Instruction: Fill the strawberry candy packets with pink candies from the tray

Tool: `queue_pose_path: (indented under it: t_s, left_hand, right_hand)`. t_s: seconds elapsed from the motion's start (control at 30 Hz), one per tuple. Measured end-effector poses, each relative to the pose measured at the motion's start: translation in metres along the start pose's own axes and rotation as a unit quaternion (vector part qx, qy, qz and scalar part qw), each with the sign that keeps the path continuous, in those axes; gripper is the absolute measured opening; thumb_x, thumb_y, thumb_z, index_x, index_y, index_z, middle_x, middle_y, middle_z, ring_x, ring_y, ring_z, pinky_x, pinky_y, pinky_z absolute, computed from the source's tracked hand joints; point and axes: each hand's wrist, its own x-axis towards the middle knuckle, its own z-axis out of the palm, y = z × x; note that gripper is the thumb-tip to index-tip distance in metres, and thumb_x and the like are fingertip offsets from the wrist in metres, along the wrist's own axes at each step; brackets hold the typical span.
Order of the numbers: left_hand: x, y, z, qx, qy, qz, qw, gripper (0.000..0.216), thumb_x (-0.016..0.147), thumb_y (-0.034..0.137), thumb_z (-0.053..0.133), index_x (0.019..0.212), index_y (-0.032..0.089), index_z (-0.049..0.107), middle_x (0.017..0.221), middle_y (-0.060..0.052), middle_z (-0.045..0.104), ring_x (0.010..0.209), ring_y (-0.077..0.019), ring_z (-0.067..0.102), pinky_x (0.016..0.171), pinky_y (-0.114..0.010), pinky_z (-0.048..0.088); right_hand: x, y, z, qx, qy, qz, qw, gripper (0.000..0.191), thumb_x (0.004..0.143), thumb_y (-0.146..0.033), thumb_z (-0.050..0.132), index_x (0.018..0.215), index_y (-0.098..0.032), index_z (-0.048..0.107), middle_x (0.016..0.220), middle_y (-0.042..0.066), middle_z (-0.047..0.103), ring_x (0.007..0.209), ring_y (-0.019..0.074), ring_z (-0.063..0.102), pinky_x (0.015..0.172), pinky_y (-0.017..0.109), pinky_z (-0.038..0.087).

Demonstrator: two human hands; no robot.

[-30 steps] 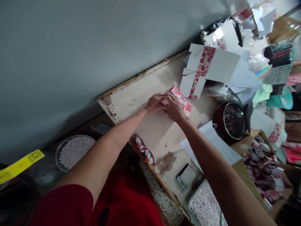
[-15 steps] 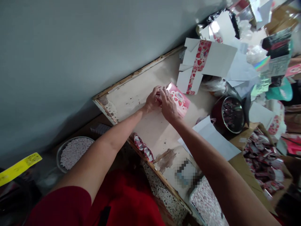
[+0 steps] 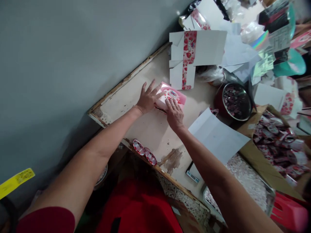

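Note:
A pink and white box printed with strawberries lies on the worn, pale tabletop. My left hand is open, its fingers spread and the tips resting on the box's left side. Flat on the near right part of the box are the fingers of my right hand, also open. A dark slit shows along the box's near edge, between my hands. Behind the box lies an unfolded white carton with a strawberry strip.
Two small strawberry-print packs sit on the table's front edge. Rightward are a white sheet, a dark red pot, a carton of wrapped packs, a small scale and a tray of small pale pieces. A wall borders the left.
My hands have come apart: the left has spread its fingers onto the box's left side, and the right has moved to its near right part. The view has shifted, showing more of the tray.

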Motion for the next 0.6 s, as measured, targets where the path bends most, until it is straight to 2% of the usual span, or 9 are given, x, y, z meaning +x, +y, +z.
queue_pose_path:
  t_s: [0.1,0.17,0.27,0.4,0.53,0.6]
  left_hand:
    - [0.003,0.008,0.008,-0.02,-0.009,0.008,1.0,0.038,0.092,0.022,0.061,0.126,0.034,0.071,0.141,-0.004,0.065,0.151,-0.0323,0.039,0.129,-0.066,0.007]
    - [-0.001,0.008,0.014,-0.023,-0.013,-0.009,1.0,0.036,0.092,0.024,0.062,0.125,0.032,0.072,0.14,-0.006,0.067,0.148,-0.0332,0.044,0.129,-0.065,0.008]
    - [-0.01,0.003,0.019,-0.01,-0.032,-0.043,0.999,0.039,0.09,0.033,0.068,0.129,0.03,0.071,0.147,-0.01,0.062,0.15,-0.0367,0.042,0.128,-0.067,0.013]
    - [-0.022,0.0,0.021,0.026,-0.028,-0.068,0.997,0.048,0.088,0.043,0.071,0.134,0.031,0.068,0.158,-0.008,0.051,0.157,-0.0368,0.027,0.129,-0.064,0.011]
    - [-0.025,0.005,0.025,0.068,-0.043,-0.119,0.99,0.051,0.09,0.049,0.068,0.139,0.036,0.065,0.162,-0.007,0.045,0.154,-0.0385,0.033,0.125,-0.065,0.023]
    - [-0.02,0.006,0.025,0.085,-0.049,-0.123,0.988,0.05,0.088,0.048,0.07,0.137,0.036,0.067,0.163,-0.008,0.044,0.154,-0.0403,0.032,0.123,-0.067,0.024]
  right_hand:
    - [-0.001,0.003,0.004,-0.006,0.001,-0.004,1.0,0.067,0.096,-0.008,0.035,0.162,-0.024,0.039,0.166,0.006,0.039,0.157,0.0278,0.029,0.125,0.056,0.031]
    - [-0.003,0.006,0.006,-0.005,-0.01,-0.011,1.0,0.07,0.095,-0.006,0.036,0.162,-0.027,0.038,0.167,0.005,0.037,0.158,0.0282,0.024,0.126,0.057,0.028]
    - [-0.009,0.013,0.01,0.003,-0.026,-0.035,0.999,0.077,0.091,-0.002,0.04,0.162,-0.031,0.037,0.169,0.002,0.034,0.16,0.028,0.017,0.128,0.06,0.022]
    - [-0.016,0.022,0.019,0.007,-0.003,-0.045,0.999,0.073,0.093,-0.002,0.039,0.16,-0.031,0.041,0.17,0.0,0.032,0.161,0.0264,0.01,0.13,0.059,0.017]
    - [-0.019,0.029,0.027,0.035,-0.006,-0.025,0.999,0.069,0.095,-0.004,0.038,0.158,-0.032,0.045,0.169,0.0,0.034,0.161,0.0237,0.015,0.13,0.057,0.017]
    - [-0.021,0.033,0.027,0.05,-0.013,-0.021,0.998,0.07,0.094,-0.005,0.038,0.158,-0.032,0.044,0.169,0.001,0.033,0.16,0.0229,0.017,0.13,0.056,0.017]
